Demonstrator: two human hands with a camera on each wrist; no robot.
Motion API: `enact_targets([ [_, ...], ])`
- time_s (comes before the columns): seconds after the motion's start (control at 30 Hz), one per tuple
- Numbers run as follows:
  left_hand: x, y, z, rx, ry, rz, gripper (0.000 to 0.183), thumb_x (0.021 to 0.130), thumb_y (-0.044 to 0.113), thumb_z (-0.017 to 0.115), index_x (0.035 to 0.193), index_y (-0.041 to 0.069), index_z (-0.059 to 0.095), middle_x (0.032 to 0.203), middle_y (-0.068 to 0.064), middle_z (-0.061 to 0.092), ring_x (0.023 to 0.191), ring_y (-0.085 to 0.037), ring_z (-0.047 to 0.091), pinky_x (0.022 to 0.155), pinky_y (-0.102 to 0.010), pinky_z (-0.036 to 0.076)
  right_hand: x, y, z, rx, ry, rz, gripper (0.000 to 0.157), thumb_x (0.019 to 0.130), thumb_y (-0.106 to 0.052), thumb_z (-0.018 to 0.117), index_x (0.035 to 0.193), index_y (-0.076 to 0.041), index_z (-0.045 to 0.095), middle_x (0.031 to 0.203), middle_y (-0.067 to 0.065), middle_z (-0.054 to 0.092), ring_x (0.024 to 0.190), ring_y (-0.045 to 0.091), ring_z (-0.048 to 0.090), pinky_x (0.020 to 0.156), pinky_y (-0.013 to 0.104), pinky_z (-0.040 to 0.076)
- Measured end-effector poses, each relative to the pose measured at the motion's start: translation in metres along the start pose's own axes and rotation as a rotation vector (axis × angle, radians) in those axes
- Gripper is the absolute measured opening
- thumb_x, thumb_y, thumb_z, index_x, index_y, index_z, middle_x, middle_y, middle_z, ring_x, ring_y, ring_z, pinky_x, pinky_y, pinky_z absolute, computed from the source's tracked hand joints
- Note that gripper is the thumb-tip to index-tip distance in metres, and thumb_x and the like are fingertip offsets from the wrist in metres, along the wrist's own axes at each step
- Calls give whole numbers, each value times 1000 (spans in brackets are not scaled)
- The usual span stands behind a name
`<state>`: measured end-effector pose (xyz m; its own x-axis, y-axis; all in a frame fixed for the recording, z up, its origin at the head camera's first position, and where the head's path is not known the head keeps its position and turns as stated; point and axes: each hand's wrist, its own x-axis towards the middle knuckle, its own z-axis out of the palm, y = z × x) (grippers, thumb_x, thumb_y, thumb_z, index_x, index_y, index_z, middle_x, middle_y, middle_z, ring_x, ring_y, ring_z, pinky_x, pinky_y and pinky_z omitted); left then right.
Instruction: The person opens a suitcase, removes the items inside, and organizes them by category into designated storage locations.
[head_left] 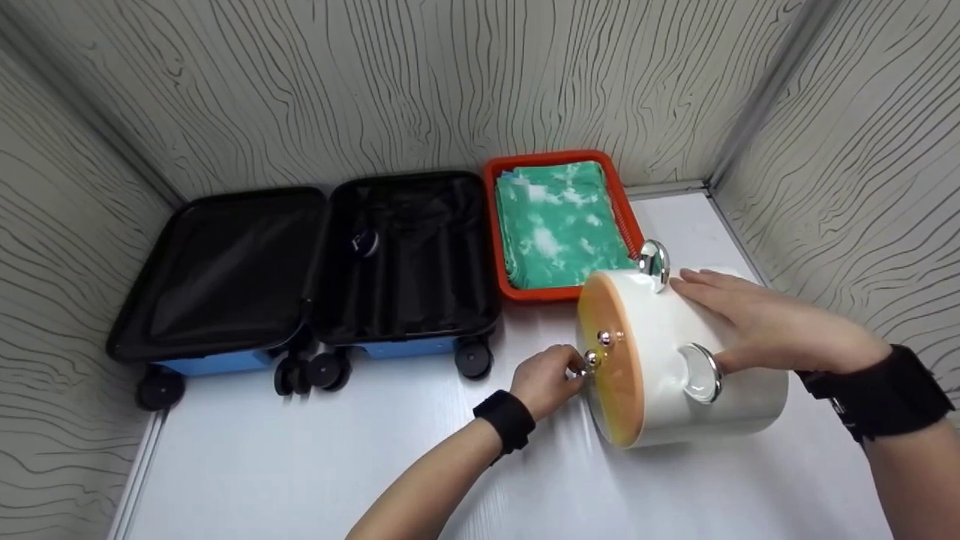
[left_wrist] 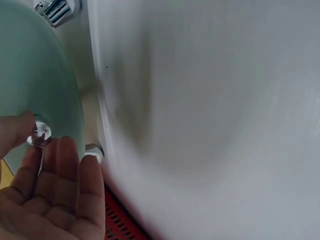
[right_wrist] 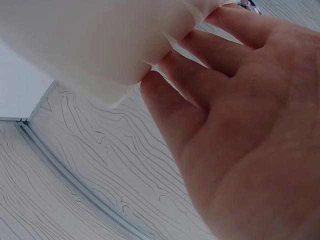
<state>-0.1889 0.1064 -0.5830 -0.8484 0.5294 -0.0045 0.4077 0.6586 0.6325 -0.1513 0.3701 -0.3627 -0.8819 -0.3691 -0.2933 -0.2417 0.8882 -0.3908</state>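
A white pot lies tipped on its side on the right of the white surface, its orange-rimmed glass lid facing left. My left hand pinches the lid's shiny knob between thumb and fingers. On the pot's upper side rests my right hand, fingers extended and spread, the thumb beside a silver-edged handle. In the right wrist view, the right fingertips touch the white pot wall. Another handle points up toward the red basket.
A suitcase lies open at the left, black inside with blue sides and black wheels. A small dark round object is in its right half. Behind the pot stands a red basket holding green-and-white folded cloth. Wood-patterned walls enclose the surface.
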Motion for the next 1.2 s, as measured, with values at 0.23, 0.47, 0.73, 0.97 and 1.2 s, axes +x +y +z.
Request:
enact_targets([
  [0.23, -2, -3, -1, 15, -2, 28, 10, 92, 23, 76, 100, 21, 72, 95, 11, 67, 84, -3, 62, 69, -20, 48, -1, 2, 1, 17, 0, 7, 113, 65, -29, 90, 161, -10, 34, 165, 19, 28, 150, 44, 22, 114, 67, 24],
  [0.47, -9, -7, -4, 50, 15, 71, 11, 92, 23, 77, 100, 20, 71, 96, 8, 68, 87, -5, 65, 70, -20, 49, -2, 4, 2, 2, 4, -10, 110, 66, -23, 88, 161, -9, 33, 165, 18, 28, 151, 42, 22, 115, 65, 24],
  [0.73, -6, -10, -2, -11, -1, 52, 17, 87, 20, 78, 101, 19, 69, 98, 8, 68, 75, -2, 56, 66, -19, 45, -3, 6, 2, -8, 13, -26, 109, 69, -28, 89, 161, -10, 34, 165, 18, 29, 151, 42, 22, 115, 65, 25],
  [0.97, -5, -13, -3, -24, -1, 71, 15, 88, 17, 76, 99, 17, 66, 93, 7, 66, 77, -4, 56, 67, -19, 46, -4, 6, 1, -4, 17, -33, 108, 70, -28, 88, 161, -11, 33, 165, 17, 28, 151, 42, 22, 115, 66, 25],
  [1.2, -15, -26, -12, -65, 15, 66, 17, 85, 16, 76, 98, 16, 64, 89, 8, 63, 73, -4, 55, 64, -21, 45, -5, 6, 1, -8, 11, -23, 109, 70, -30, 88, 162, -12, 32, 165, 16, 27, 151, 41, 21, 114, 66, 25],
])
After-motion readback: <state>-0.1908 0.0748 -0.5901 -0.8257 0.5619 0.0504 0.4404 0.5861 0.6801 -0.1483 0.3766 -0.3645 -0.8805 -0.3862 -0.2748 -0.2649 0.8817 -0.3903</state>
